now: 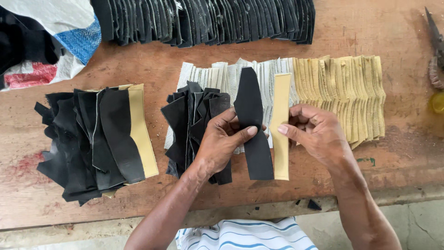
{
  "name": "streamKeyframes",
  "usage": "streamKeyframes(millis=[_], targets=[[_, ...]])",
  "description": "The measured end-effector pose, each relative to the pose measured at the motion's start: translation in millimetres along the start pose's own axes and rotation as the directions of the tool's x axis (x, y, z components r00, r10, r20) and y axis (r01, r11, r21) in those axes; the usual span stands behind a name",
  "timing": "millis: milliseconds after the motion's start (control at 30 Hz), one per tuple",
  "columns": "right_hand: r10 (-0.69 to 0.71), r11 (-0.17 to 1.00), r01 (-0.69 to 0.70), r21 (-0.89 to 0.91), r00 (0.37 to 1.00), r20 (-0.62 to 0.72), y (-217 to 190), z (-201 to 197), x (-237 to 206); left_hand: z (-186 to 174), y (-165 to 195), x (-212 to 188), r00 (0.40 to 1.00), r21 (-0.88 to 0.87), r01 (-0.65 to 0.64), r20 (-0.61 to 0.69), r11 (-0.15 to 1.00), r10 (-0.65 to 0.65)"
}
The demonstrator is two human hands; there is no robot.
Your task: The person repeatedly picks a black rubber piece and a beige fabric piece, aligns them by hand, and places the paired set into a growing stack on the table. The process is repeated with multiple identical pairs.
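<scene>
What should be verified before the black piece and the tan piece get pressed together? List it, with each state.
1. Left hand grips the black piece between thumb and fingers: ok.
2. Right hand pinches the tan strip: ok.
3. The two pieces hang side by side, edges parallel: ok.
4. Top ends level: not ok, the black piece stands higher.
5. Glue on the facing sides: cannot tell.
6. Finished stack at the left has room on top: ok.

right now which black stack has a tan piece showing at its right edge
The left black stack, by the table's left end: a tan piece shows along its right edge. The middle stack and top row show none.
</scene>
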State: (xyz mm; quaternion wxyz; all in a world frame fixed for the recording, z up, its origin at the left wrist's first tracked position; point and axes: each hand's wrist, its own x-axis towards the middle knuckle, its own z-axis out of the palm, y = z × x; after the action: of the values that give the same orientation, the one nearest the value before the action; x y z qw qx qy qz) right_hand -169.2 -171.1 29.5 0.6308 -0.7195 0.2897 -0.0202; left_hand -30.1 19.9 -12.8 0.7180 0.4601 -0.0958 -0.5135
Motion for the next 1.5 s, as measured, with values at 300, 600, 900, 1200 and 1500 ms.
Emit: streamKeyframes(millis=[300, 600, 900, 1200, 1500], targets=[[-0.060, 0.998, 0.059, 0.033, 0.998, 0.028, -1, 5, 2, -1, 4, -3, 1.000, 0.035, 0.018, 0.000, 0.999, -0.018], [0.041, 0.994, -0.044, 0.098, 0.999, 0.032, -5, 9, 4, -5, -2, -1, 0.997, 0.000, -0.048, 0.067, 0.999, 0.048], [0.028, 0.952, -0.046, 0.301, 0.998, 0.064, 5, 5, 6, -6, 4, -1, 0.994, -0.181, 0.049, 0.105, 0.982, -0.030], [-0.015, 0.809, -0.056, 0.585, 0.993, 0.116, -1, -11, 2, -4, 18, -7, 0.973, -0.238, 0.108, 0.226, 0.965, -0.053], [-0.060, 0.914, 0.025, 0.406, 0.995, 0.073, 2, -12, 3, -6, 6, -6, 0.977, -0.207, 0.094, 0.205, 0.974, -0.051]])
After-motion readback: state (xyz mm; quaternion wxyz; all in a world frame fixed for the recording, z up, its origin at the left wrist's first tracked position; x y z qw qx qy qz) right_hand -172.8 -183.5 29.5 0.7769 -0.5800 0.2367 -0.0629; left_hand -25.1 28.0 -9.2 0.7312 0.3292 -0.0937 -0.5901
